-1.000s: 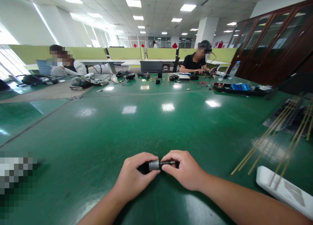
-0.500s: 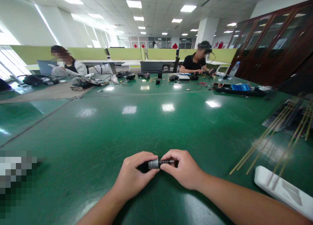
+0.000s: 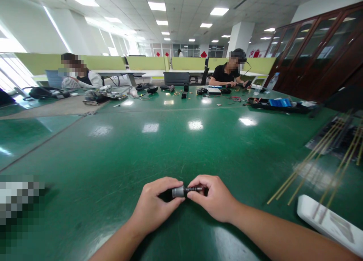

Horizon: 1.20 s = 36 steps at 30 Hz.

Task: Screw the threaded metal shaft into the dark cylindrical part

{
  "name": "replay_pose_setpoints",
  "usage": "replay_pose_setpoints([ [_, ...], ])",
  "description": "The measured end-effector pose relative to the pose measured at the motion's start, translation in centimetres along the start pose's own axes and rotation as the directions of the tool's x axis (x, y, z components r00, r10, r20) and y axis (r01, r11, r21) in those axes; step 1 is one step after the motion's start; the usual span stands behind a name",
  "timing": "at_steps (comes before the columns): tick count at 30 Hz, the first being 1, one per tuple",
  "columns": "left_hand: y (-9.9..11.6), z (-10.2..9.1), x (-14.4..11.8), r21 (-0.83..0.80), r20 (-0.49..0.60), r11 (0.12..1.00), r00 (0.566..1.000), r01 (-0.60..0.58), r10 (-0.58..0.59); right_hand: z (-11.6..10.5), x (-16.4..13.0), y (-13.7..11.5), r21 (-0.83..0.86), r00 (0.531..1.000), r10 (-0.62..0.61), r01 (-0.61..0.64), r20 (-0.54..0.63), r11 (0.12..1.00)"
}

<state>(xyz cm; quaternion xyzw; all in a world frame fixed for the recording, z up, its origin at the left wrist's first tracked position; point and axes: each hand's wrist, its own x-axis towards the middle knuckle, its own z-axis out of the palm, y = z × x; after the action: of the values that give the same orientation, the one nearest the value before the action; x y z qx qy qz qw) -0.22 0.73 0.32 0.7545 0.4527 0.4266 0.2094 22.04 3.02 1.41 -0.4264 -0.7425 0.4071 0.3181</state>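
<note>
Left hand (image 3: 154, 206): your fingers gripped the grey cap (image 3: 178, 191).
Right hand (image 3: 214, 198): your fingers pinched the dark rod (image 3: 194, 188).
Tray (image 3: 279, 106): blue box (image 3: 279, 101) inside.

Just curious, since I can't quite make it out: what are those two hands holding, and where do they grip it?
A small grey metal cylinder with a dark threaded rod. The left hand pinches the cylinder end; the right hand pinches the rod end.

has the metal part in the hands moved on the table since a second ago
No. The metal part stays between both hands, same spot relative to the white slab and thin rods.
</note>
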Motion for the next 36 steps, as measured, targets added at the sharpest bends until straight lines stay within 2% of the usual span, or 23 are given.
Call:
replay_pose_setpoints([
  [27, 0.0, -0.7, -0.2, 0.026, -0.005, 0.998, 0.999, -0.049, 0.050, -0.1, -0.2, -0.1, 0.063, 0.999, 0.041, -0.041, -0.002, 0.997],
  [36, 0.2, -1.0, -0.3, 0.024, -0.012, 0.999, 0.999, -0.032, 0.032, -0.1, -0.2, -0.1, 0.071, 0.998, 0.056, -0.056, -0.001, 0.996],
])
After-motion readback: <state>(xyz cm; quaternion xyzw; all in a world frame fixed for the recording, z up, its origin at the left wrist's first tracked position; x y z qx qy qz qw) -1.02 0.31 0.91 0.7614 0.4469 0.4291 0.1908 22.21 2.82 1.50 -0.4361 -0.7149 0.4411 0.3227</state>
